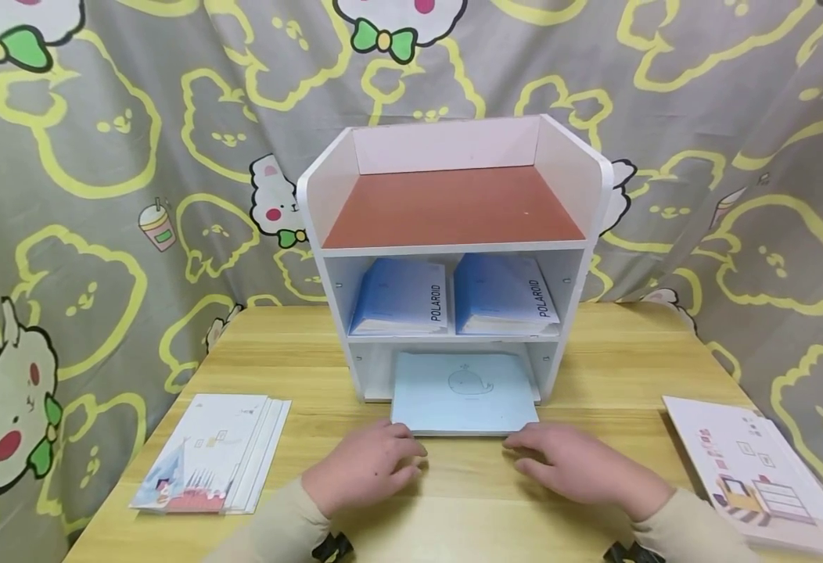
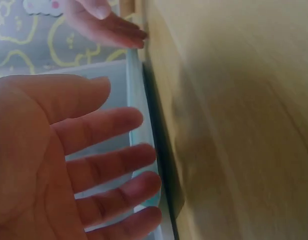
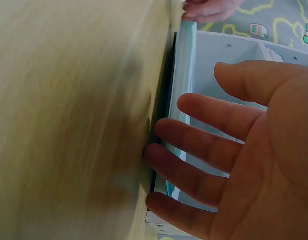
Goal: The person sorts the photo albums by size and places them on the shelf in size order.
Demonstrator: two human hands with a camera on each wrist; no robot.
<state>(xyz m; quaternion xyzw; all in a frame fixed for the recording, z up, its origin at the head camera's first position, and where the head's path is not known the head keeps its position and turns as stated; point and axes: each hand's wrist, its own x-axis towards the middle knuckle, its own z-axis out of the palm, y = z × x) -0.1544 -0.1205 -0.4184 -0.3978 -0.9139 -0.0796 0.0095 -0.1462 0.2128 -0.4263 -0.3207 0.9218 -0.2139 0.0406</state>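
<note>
A light blue book (image 1: 464, 395) with a whale drawn on its cover lies flat in the bottom compartment of a small white shelf (image 1: 336, 313), its front part sticking out over the table. By its front left corner is my left hand (image 1: 365, 467), fingers loosely extended and holding nothing. My right hand (image 1: 580, 467) is at the front right corner, its fingers likewise spread and relaxed. Both wrist views show the palms and the book's front edge (image 3: 183, 75) just beyond the fingers. Whether any fingertip touches the book, I cannot tell.
Two blue albums (image 1: 411, 293) marked POLAROID lean in the middle compartment. The shelf's top board (image 1: 454, 207) is reddish brown. White illustrated books (image 1: 207, 453) lie at the table's left, and pinkish illustrated books (image 1: 756, 469) at its right. A patterned curtain (image 1: 228, 47) hangs around the table.
</note>
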